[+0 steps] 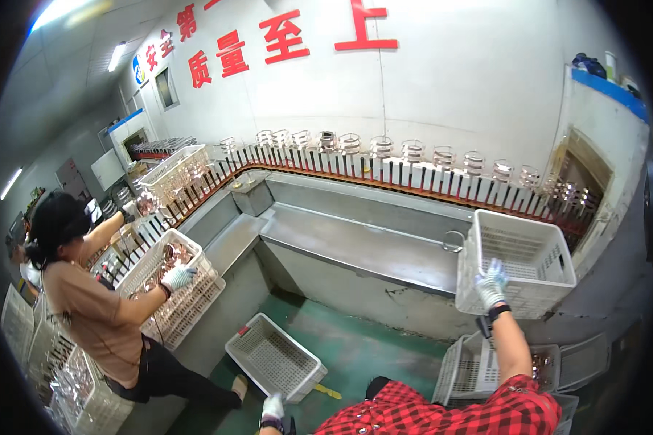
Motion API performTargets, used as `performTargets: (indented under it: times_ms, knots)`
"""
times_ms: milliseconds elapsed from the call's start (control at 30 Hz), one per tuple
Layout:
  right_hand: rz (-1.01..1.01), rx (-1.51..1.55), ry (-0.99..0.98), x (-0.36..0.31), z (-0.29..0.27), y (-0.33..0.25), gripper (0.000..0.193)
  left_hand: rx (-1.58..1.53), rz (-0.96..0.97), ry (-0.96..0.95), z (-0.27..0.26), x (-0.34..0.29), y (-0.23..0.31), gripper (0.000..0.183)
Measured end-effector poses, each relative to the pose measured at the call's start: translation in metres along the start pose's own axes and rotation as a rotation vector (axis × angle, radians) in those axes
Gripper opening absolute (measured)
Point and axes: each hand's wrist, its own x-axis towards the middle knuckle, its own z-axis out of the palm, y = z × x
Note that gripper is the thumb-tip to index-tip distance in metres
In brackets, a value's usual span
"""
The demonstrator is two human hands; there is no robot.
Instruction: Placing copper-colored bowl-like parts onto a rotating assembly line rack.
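My right hand (492, 284), in a white glove, is at the near left corner of a white plastic crate (522, 288) on the right end of the metal bench. Its fingers reach over the crate's rim. Inside, the visible part of that crate holds nothing. My left hand (273, 407), also gloved, hangs low at the bottom edge, close to another white crate (281, 357) on the floor; its fingers are too small to make out. A thin metal ring (453, 241) lies beside the upper crate.
Along the wall runs a conveyor (384, 186) of upright dark holders, many topped with shiny coiled pieces (412, 151). At left a co-worker (94, 297) reaches into a crate (196, 299) of coppery parts. Stacked crates (453, 370) stand below the bench at right. The floor (370, 333) is green.
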Motion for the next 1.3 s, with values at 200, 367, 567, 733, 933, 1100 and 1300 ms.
performTargets:
  times_ms: [200, 367, 567, 733, 933, 1100, 1300]
  knots:
    - [0.223, 0.425, -0.46, 0.082, 0.045, 0.012, 0.051, -0.338, 0.332, -0.075, 0.068, 0.057, 0.252, 0.037]
    - [0.359, 0.558, -0.219, 0.107, 0.114, 0.051, 0.028, -0.388, 0.376, -0.152, 0.121, 0.119, 0.404, 0.033]
    - [0.389, 0.337, -0.135, 0.131, 0.153, 0.091, 0.027, -0.259, 0.601, -0.277, 0.166, 0.217, 0.626, 0.033]
    - [0.476, 0.376, -0.101, 0.13, 0.143, 0.036, 0.043, -0.114, 0.725, -0.128, 0.197, 0.323, 0.805, 0.03]
    - [0.57, 0.355, -0.026, 0.112, 0.13, -0.03, 0.043, -0.115, 0.539, -0.126, 0.263, 0.479, 0.987, 0.067]
    - [0.783, -0.017, -0.288, 0.168, 0.12, -0.116, 0.033, -0.217, 0.429, -0.301, 0.244, 0.599, 1.092, 0.071]
    - [1.004, -0.345, -0.222, 0.184, 0.102, -0.151, 0.036, -0.297, 0.254, -0.255, 0.28, 0.608, 1.132, 0.06]
